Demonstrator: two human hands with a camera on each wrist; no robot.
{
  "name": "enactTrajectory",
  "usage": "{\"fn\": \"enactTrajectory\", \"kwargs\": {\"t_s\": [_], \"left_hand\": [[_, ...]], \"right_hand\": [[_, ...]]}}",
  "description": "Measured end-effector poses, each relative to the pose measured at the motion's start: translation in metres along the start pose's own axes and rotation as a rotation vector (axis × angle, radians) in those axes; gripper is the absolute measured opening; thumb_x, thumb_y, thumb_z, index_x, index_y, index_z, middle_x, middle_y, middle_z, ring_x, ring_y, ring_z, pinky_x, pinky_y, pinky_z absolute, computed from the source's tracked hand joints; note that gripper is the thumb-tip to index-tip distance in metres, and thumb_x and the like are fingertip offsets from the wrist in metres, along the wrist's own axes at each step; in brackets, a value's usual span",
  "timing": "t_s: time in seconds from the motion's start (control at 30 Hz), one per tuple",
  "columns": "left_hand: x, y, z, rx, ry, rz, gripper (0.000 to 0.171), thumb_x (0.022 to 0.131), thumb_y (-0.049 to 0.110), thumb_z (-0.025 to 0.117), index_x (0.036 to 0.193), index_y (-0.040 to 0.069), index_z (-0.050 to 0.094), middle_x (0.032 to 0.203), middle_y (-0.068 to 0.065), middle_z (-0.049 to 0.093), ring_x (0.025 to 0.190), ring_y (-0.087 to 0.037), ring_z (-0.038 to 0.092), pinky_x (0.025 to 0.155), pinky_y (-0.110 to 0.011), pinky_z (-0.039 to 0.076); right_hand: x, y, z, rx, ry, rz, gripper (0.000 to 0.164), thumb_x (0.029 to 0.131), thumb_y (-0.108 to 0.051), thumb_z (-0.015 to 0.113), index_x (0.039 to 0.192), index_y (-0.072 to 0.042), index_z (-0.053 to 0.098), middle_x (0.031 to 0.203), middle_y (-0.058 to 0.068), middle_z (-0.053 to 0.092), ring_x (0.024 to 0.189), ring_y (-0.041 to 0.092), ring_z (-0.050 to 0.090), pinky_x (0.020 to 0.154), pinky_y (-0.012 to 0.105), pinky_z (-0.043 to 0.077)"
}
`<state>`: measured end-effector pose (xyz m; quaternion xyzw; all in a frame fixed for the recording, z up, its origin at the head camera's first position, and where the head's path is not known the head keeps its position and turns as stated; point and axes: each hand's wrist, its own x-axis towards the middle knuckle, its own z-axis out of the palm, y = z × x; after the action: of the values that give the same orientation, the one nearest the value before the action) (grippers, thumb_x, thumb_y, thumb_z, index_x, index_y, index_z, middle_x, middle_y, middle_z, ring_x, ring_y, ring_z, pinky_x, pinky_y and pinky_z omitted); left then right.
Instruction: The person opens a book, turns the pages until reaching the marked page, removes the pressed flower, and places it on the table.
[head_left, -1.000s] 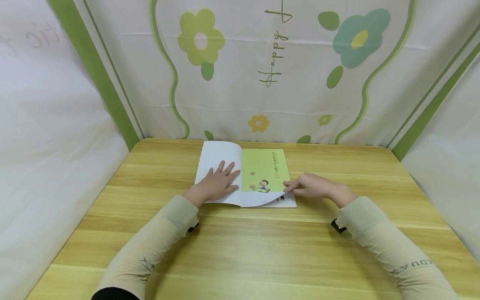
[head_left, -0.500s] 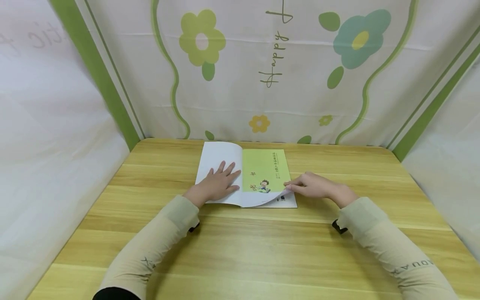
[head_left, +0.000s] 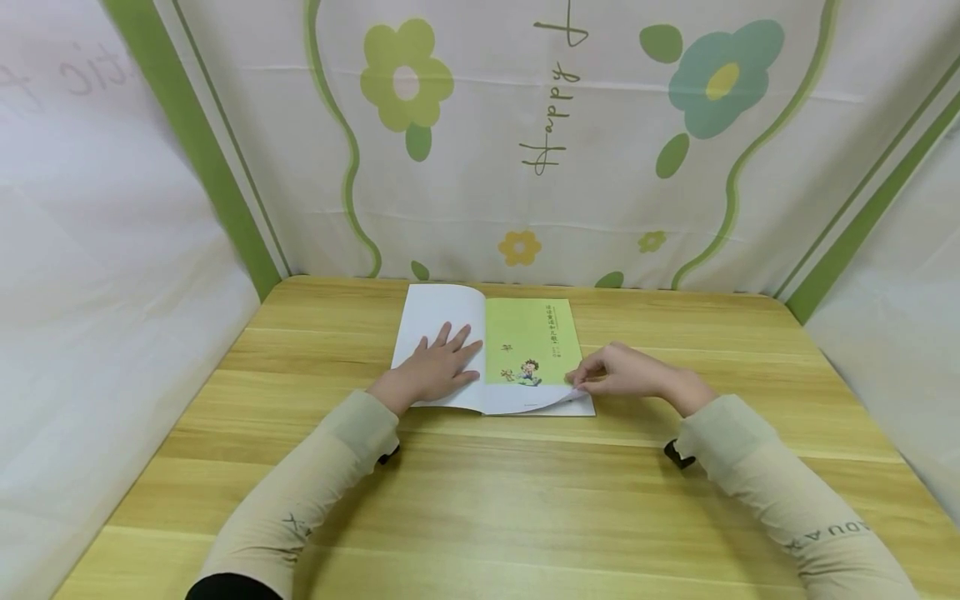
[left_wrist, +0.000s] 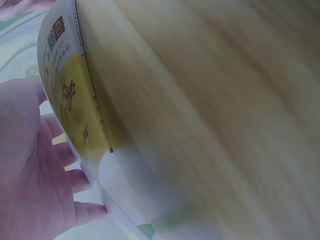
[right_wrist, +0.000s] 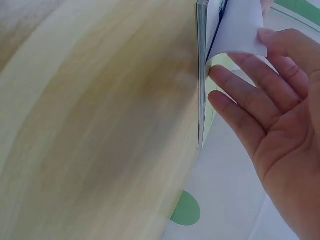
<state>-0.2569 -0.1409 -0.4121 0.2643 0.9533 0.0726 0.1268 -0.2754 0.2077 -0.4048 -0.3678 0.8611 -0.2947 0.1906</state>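
An opened book (head_left: 442, 304) lies near the table's far edge, white on its left side and with a mostly green page (head_left: 525, 325) on its right. My left hand (head_left: 437, 369) rests with spread fingers on the white side. In the left wrist view, that hand (left_wrist: 35, 165) lies against the book's bent cover (left_wrist: 75, 95). At the lower right corner, my right hand (head_left: 626, 371) pinches the page. The right wrist view has this hand (right_wrist: 285, 100) with its thumb on the curled white page corner (right_wrist: 240, 30) and other fingers spread by the book's edge.
The wooden table (head_left: 487, 508) extends toward me and to both sides of the book. A flower-printed curtain (head_left: 465, 183) hangs right behind the table, and pale fabric walls (head_left: 112, 275) stand at the left and right.
My right fingertips have shifted slightly at the page corner. The lifted corner has come lower and covers more of the sheet beneath. My left hand stays in place.
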Motion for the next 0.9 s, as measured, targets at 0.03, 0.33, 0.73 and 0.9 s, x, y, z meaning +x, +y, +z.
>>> {"fn": "enactTrajectory", "kwargs": {"t_s": [0.03,0.33,0.73,0.9], "left_hand": [[0.0001,0.0001,0.0000,-0.002,-0.001,-0.001,0.065,0.110,0.046,0.041,0.165,0.015,0.024,0.171,-0.013,0.005,0.155,-0.042,-0.002,0.118,-0.068,0.013],[0.0001,0.0019,-0.0008,-0.008,0.002,-0.004,0.064,0.110,0.044,0.042,0.164,0.014,0.026,0.171,-0.014,0.007,0.154,-0.043,0.000,0.117,-0.069,0.014],[0.0013,0.0006,0.0003,0.002,-0.001,-0.009,0.064,0.110,0.045,0.041,0.164,0.015,0.026,0.171,-0.013,0.007,0.155,-0.042,0.000,0.117,-0.068,0.015],[0.0024,0.0001,0.0014,0.002,0.001,-0.014,0.064,0.110,0.045,0.042,0.164,0.015,0.026,0.171,-0.012,0.007,0.155,-0.042,0.000,0.117,-0.068,0.015]], "right_hand": [[0.0001,0.0002,0.0003,0.011,-0.002,0.003,0.009,0.097,-0.008,0.071,0.090,-0.011,0.077,0.119,0.012,0.074,0.116,0.031,0.068,0.101,0.045,0.052],[0.0001,0.0022,-0.0017,0.068,0.002,-0.002,0.011,0.098,-0.007,0.067,0.090,-0.009,0.074,0.112,0.006,0.075,0.112,0.028,0.068,0.100,0.043,0.052],[0.0002,0.0050,-0.0032,0.118,-0.041,0.033,0.010,0.093,-0.004,0.070,0.087,-0.010,0.074,0.114,0.009,0.075,0.113,0.027,0.069,0.098,0.036,0.053],[-0.0008,0.0029,-0.0058,0.173,-0.069,0.036,0.008,0.093,-0.004,0.073,0.085,-0.007,0.070,0.115,0.014,0.074,0.113,0.031,0.068,0.096,0.034,0.054]]}}
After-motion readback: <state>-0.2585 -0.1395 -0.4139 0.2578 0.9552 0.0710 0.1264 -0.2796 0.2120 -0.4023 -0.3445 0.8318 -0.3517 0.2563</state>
